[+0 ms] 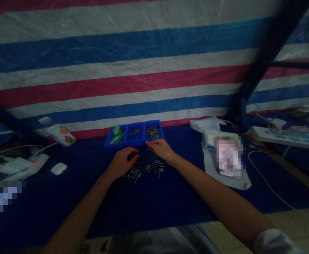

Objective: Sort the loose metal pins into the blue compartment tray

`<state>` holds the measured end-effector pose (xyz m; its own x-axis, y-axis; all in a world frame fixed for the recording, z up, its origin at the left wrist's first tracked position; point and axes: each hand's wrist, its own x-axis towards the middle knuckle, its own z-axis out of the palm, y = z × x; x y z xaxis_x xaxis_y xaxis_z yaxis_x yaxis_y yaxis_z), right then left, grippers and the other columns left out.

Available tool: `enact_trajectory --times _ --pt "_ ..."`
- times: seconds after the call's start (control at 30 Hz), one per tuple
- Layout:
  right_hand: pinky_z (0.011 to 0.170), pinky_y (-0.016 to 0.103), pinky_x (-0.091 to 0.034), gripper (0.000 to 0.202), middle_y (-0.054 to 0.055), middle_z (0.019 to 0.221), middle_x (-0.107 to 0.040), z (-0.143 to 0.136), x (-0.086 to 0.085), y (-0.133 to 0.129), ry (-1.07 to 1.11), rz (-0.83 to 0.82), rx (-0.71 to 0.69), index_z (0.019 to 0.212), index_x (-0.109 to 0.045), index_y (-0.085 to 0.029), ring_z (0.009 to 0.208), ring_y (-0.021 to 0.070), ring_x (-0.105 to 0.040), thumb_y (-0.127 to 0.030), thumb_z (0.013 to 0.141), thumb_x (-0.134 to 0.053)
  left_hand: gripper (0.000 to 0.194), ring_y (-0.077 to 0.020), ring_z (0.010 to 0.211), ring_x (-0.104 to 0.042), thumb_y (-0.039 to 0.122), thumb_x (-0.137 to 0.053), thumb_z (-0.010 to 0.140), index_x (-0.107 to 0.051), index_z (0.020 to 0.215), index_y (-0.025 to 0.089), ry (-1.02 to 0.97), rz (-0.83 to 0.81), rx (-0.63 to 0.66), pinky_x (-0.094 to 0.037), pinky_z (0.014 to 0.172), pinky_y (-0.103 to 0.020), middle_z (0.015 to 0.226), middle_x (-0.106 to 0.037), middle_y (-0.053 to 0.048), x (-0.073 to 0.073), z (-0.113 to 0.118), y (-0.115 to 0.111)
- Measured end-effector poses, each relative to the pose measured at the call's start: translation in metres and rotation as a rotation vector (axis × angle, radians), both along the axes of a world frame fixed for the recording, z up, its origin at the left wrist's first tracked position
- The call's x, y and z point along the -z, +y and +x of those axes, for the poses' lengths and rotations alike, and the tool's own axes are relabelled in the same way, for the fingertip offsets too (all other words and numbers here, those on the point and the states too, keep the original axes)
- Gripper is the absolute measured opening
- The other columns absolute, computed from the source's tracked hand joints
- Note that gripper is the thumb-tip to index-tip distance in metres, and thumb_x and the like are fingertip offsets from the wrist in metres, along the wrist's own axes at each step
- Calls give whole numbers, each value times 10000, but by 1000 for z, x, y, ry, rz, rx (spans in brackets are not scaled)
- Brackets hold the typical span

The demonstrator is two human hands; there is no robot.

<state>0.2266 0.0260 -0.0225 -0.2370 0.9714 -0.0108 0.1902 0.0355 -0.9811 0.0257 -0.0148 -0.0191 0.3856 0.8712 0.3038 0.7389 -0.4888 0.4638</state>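
Several thin dark metal pins [156,165] lie loose in a pile on the blue table [154,201]. My left hand [123,161] is at the pile's left edge, its fingers curled down; what it holds, if anything, is too small to name. Beyond the pile, my right hand [161,149] is pinched just in front of the right blue tray [161,134], and a small pin seems to hang below its fingertips. That tray holds many small metal pieces [153,132]. Fewer lie in the middle blue tray [135,142]. A green bag [117,134] fills the left blue tray [107,141].
A bottle [61,134], a white case [59,168] and a power strip [35,167] are on the left. Tissue-like packs [208,124], a sheet [209,173], cables and another power strip [284,137] lie right. Striped sheeting [133,77] hangs behind.
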Motion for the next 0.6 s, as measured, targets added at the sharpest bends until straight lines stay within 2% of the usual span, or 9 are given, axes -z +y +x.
enact_trajectory --times 0.1,0.17,0.23,0.33,0.4,0.47,0.53,0.6 --pt "425 227 -295 379 -22 582 -554 -10 -3 3 134 5 42 694 -625 -157 420 61 -404 -476 872 -522 167 -192 817 -631 311 -539 907 -647 975 203 7 -3 0 -468 752 -323 930 -684 -29 1 -1 1" --pt "433 230 -342 313 7 751 -653 -12 -5 3 183 32 -10 920 -662 -163 422 57 -441 -437 887 -515 170 -191 817 -632 312 -537 909 -646 985 205 8 -10 5 -469 748 -321 938 -682 -29 2 -2 1" --pt "475 238 -395 309 24 861 -690 -8 -6 1 129 111 -72 1096 -640 -182 452 64 -483 -382 887 -532 174 -192 816 -632 314 -537 910 -643 995 206 15 -12 11 -470 753 -324 935 -680 -29 2 -1 1" --pt "626 263 -456 260 33 886 -709 2 -10 -8 -143 370 -105 1079 -669 -185 622 103 -585 -312 880 -561 175 -201 849 -633 313 -543 908 -643 1003 206 32 -14 15 -469 797 -344 950 -680 -36 3 -1 1" --pt "722 291 -462 230 36 929 -713 13 -18 -21 -361 543 -145 1047 -686 -198 762 137 -622 -293 893 -544 172 -209 884 -632 315 -546 907 -648 993 207 39 -24 25 -467 825 -357 967 -681 -41 4 -1 1" --pt "791 336 -462 258 46 980 -708 30 -29 -41 -557 647 -178 1087 -671 -214 862 175 -629 -333 909 -526 168 -212 896 -632 325 -560 901 -655 978 210 34 -36 28 -470 832 -360 966 -683 -40 5 -1 1" --pt "882 408 -439 286 56 1031 -692 54 -38 -66 -713 720 -109 1103 -658 -234 985 224 -603 -397 901 -537 168 -212 884 -637 338 -591 881 -659 972 213 24 -44 14 -475 821 -354 956 -686 -36 5 0 1" --pt "900 433 -437 323 72 1096 -667 86 -40 -93 -808 721 19 1147 -633 -236 1046 246 -570 -418 908 -516 171 -208 861 -641 338 -625 856 -662 970 216 11 -55 -16 -479 798 -343 938 -689 -29 6 1 0"
